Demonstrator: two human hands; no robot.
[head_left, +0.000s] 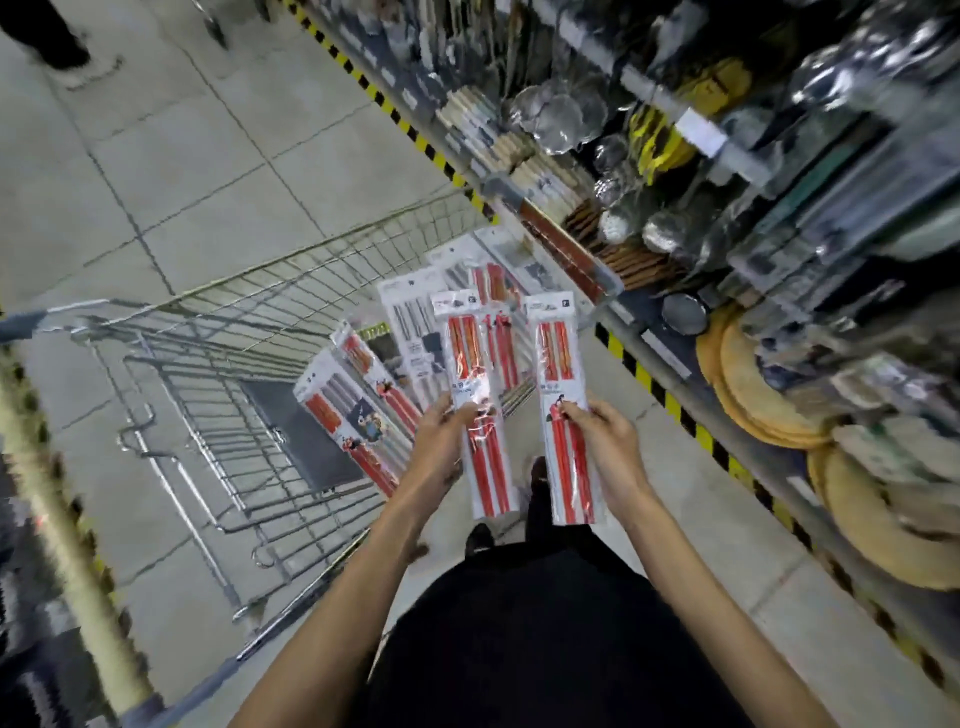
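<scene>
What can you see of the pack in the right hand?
The pack is a long, flat sleeve of clear, shiny plastic with a white card header on top and red sticks inside, probably chopsticks. It points away from the person, header farthest. The right hand pinches its lower half, thumb on the front. It touches none of the other packs fanned in the left hand.

We hold both bare forearms stretched forward, just right of the cart (270, 291). Our left hand (441, 447) is the one nearer the cart, its fingers curled round fanned packs (415, 332). Our right hand (608, 447) is farther from the cart and level with the left. It pinches a lone pack (563, 364) at mid-length. The two hands are apart, wrists straight.
</scene>
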